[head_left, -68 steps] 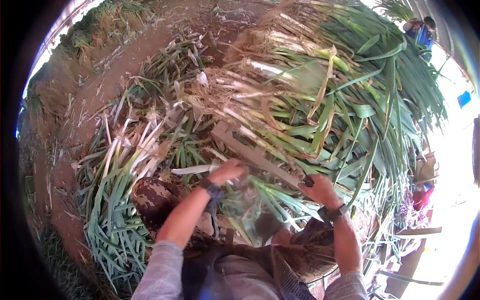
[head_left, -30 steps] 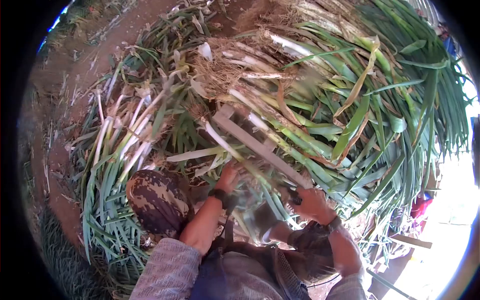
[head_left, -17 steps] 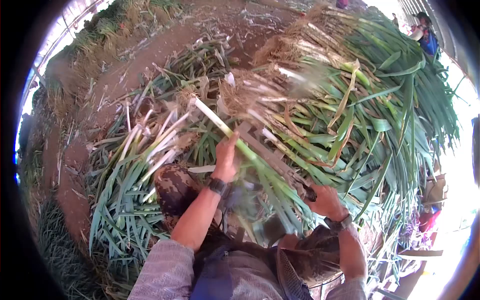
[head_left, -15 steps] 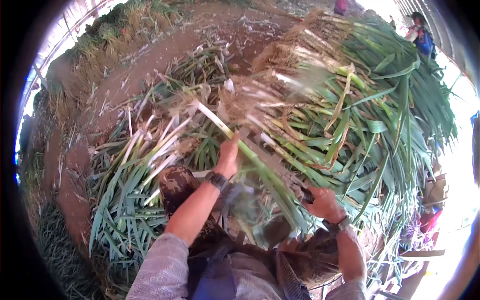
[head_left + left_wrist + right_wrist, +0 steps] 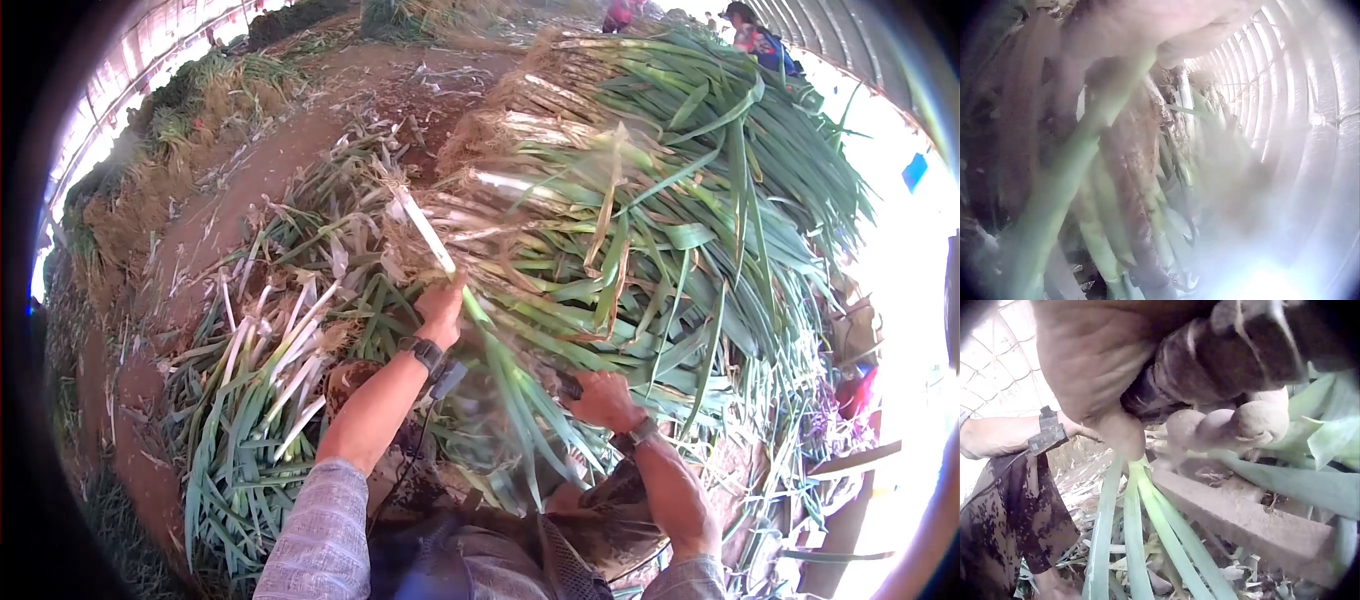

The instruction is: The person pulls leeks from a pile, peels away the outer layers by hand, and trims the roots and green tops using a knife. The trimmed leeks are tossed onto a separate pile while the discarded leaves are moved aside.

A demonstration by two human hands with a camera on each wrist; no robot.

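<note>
In the head view my left hand [image 5: 441, 308] grips one leek [image 5: 428, 232] around its stalk, white root end up and leaves fanning down toward my right hand [image 5: 606, 401]. The left wrist view has the blurred leek [image 5: 1054, 203] passing under my left hand [image 5: 1166, 25]. My right hand [image 5: 1110, 369] is wrapped around a dark, bound handle [image 5: 1194, 365], its fingers curled; what the handle belongs to is hidden. The leek's leaves [image 5: 1134, 540] hang just below that hand in the right wrist view.
A large heap of leeks [image 5: 690, 240] spreads at the right. Paler, cleaned-looking leeks [image 5: 245, 400] lie at the left beside my knee. A brown beam [image 5: 1247, 525] runs under the right hand. People [image 5: 755, 40] are in the far background.
My left hand has taken hold of the leek that lay across the beam and raised it. The right hand still holds the dark handle. The head view has shifted, showing more of the background.
</note>
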